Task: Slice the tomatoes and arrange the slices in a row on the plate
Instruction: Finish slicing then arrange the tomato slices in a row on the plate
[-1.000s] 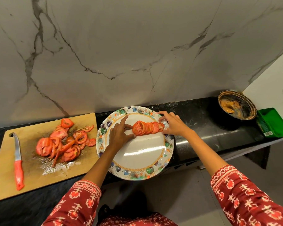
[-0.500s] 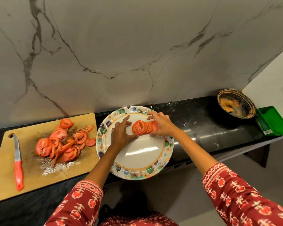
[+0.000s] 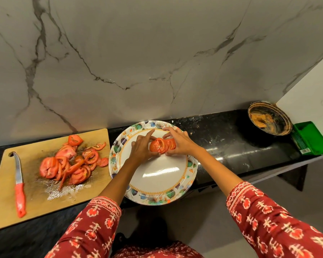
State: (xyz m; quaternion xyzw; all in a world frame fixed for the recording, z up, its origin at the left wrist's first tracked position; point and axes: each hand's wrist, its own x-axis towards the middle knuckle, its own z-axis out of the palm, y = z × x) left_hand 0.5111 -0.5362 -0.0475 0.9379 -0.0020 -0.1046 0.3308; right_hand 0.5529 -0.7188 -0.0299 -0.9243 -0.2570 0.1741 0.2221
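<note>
head | left hand (image 3: 141,148), right hand (image 3: 181,144) grip tomato slices (image 3: 161,145) | slice count unclear

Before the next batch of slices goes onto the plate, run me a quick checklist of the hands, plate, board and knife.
1. Both hands on the slices: left hand and right hand bracket the short row of slices: ok.
2. Row straight: cannot tell, partly hidden.
3. Plate has bare room: ok.
4. More cut tomato waits on the cutting board: ok.
5. Knife lies flat on the board, away from the hands: ok.
</note>
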